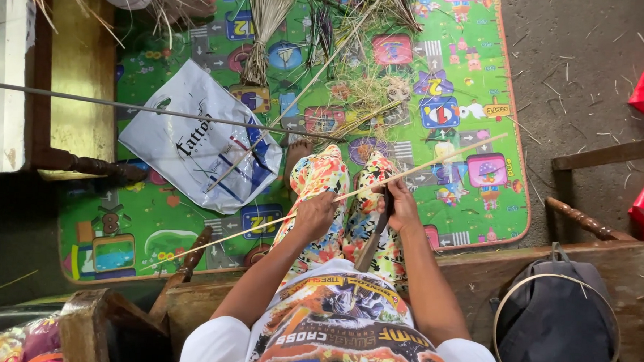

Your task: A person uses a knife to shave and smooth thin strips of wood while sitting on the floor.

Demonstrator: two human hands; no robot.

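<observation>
Two hands: left hand [315, 215] and right hand [402, 208], fingers curled around thin stick [380, 182] and knife [372, 241].
Stick: likely light, stiff, springy, snappable.
Hold: best mid-length, over knees.

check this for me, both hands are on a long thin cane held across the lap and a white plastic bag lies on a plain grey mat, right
Not quite. In the head view the white plastic bag lies on a bright green patterned play mat, not a plain grey one. The rest holds: the left hand and right hand are both on the long thin cane across the lap.
</observation>
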